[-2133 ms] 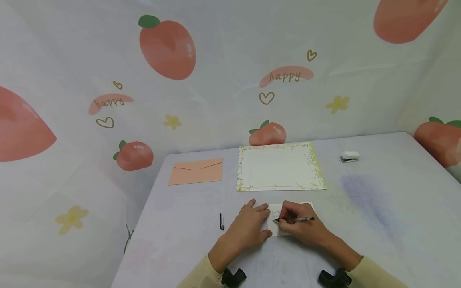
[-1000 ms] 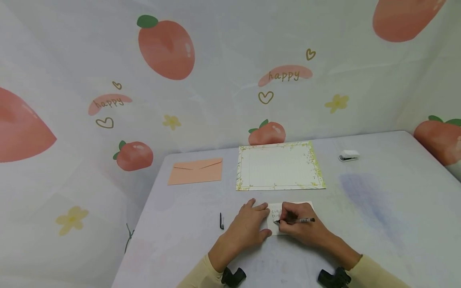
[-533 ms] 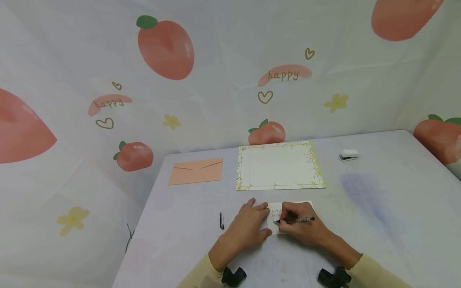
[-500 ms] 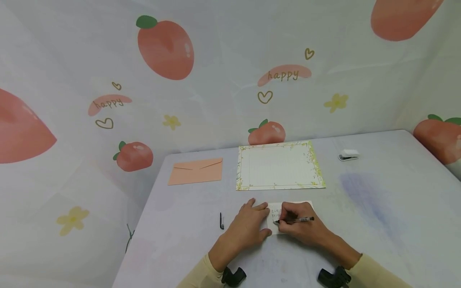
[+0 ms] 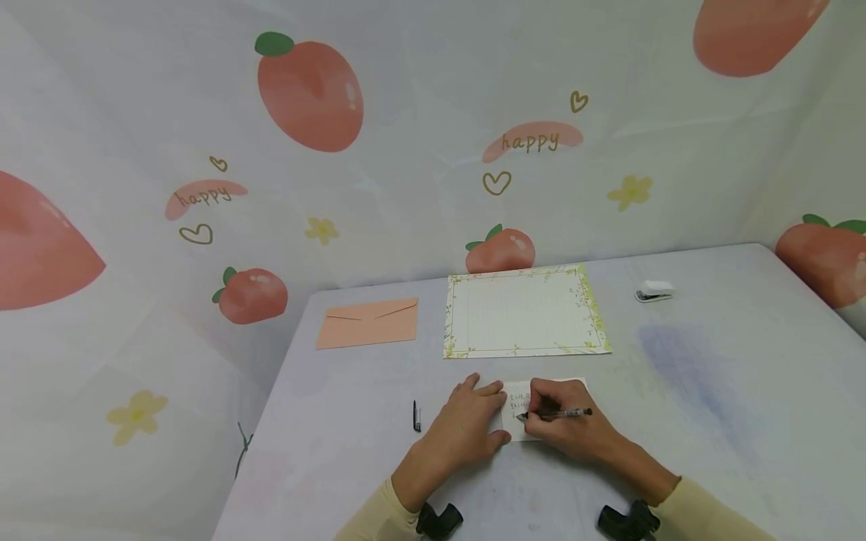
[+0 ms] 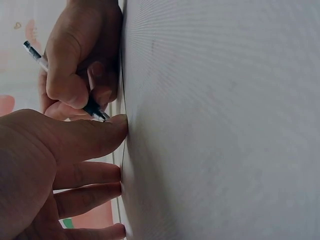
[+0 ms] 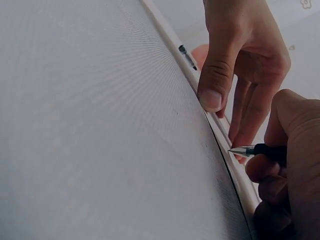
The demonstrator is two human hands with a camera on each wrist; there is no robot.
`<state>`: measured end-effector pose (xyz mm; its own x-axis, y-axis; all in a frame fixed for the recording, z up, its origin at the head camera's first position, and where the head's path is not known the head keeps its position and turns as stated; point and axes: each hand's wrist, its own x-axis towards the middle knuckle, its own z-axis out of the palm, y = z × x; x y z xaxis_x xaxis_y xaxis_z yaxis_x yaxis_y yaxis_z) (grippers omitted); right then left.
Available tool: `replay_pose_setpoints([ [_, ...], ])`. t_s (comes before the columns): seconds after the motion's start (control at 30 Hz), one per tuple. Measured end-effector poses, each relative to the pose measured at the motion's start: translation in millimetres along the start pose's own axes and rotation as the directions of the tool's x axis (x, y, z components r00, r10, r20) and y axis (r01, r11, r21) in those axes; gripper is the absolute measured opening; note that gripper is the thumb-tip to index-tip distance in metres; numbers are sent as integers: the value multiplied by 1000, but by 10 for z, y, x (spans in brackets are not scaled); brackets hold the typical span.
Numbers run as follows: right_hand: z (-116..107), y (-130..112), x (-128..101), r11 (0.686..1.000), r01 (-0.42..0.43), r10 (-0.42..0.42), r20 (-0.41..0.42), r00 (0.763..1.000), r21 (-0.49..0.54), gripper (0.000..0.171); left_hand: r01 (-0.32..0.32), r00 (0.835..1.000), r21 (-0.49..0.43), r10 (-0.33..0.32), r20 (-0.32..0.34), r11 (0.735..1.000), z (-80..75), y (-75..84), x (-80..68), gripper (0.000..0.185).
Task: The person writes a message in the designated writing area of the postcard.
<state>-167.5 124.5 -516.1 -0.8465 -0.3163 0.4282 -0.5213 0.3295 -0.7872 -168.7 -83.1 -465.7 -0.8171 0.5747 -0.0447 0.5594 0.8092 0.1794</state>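
Gripping pen (image 5: 570,412) in right hand (image 5: 571,432), moving it slightly rightward over card (image 5: 514,427) versus moment ago; probably adding to handwriting (image 5: 519,398). Resting left hand (image 5: 467,424), spread, gripping nothing, at card's left edge. Working well in from surface's (image 5: 771,330) far edge.

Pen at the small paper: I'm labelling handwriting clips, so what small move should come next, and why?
Probably a short stroke rightward with the pen: the right hand grips it, its tip is at the small paper just below two written rows, and the left hand touches the paper's left edge, seemingly steadying it.
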Motion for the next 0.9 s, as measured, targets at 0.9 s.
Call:
replay_pose_setpoints([
  [0.9, -107, 9, 2, 997, -73, 73, 30, 997, -2, 34, 5, 1000, -19, -5, -1, 1000, -5, -2, -6, 58],
])
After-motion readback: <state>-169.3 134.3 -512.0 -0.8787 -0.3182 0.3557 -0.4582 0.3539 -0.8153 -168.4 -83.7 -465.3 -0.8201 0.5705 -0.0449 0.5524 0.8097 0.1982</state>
